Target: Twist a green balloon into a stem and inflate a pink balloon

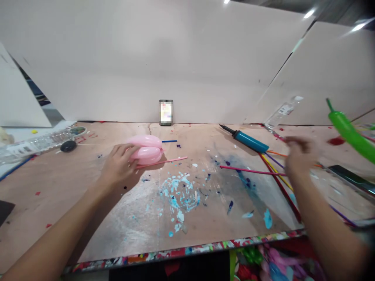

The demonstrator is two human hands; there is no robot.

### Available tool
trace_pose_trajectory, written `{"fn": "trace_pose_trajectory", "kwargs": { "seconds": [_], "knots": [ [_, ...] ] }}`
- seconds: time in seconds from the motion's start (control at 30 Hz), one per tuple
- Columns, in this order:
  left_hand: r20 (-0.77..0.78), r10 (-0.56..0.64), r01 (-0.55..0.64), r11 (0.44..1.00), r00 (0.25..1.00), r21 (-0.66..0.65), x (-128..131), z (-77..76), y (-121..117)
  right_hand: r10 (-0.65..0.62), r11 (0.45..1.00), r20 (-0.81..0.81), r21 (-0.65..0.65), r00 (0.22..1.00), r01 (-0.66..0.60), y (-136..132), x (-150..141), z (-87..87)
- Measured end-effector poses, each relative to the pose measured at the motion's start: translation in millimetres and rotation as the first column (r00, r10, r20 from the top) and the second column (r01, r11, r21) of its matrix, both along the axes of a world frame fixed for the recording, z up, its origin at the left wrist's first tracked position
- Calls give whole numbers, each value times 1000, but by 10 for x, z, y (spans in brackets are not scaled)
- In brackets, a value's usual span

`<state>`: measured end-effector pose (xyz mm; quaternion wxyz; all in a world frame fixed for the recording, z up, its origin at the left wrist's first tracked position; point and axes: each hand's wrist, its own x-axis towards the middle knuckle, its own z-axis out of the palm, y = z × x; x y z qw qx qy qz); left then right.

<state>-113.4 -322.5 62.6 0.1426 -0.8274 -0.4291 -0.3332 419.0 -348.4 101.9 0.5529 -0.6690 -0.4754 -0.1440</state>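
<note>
My left hand has its fingers curled over the near-left end of a pink twisted balloon, which rests on the table and bulges in two rounded lobes. A thin uninflated pink balloon lies just beside it. My right hand is smeared by motion above the right side of the table, so its fingers are unclear. Under and around it lie several uninflated balloons, among them a dark pink one, a yellow one and a dark red one. A blue hand pump lies to its left.
A phone leans on the white back panel. Plastic bottles stand at the left and right. A green inflated balloon and a dark phone-like slab are at far right. Paint flakes dot the worn tabletop.
</note>
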Motion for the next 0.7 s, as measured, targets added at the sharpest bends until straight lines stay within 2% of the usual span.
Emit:
{"fn": "trace_pose_trajectory", "kwargs": {
  "seconds": [0.03,0.07,0.13,0.17,0.23,0.3,0.33,0.43,0.5,0.6,0.7],
  "knots": [
    [-7,-24,24,1000,1000,18,20,-1,-17,140,988,12,-63,990,-139,20,-218,-96],
    [-18,-47,47,998,999,31,41,-6,-35,296,946,23,-146,955,-290,26,-471,-178],
    [-17,-75,76,996,997,42,87,-24,-74,545,804,33,-305,838,-511,-5,-1042,-285],
    [-9,-90,90,995,996,41,115,-36,-99,682,674,19,-402,731,-620,-33,-1331,-311],
    [10,-117,117,993,993,19,179,-60,-155,851,439,-45,-486,523,-756,-86,-1850,-334],
    [34,-128,129,992,991,-9,247,-81,-210,917,284,-121,-471,380,-835,-99,-2233,-364],
    [47,-133,134,991,990,-14,277,-89,-230,917,274,-143,-451,371,-849,-84,-2367,-394],
    [100,-138,138,990,985,8,335,-105,-244,862,304,-317,-305,397,-903,11,-2570,-541],
    [136,-157,156,988,978,19,350,-108,-221,823,284,-450,-202,347,-937,71,-2594,-647],
    [165,-201,200,980,966,20,353,-105,-179,786,256,-555,-109,273,-960,92,-2563,-753],
    [319,-148,178,982,936,-66,340,-109,-158,752,270,-602,-91,269,-959,55,-2530,-790]
  ]
}}
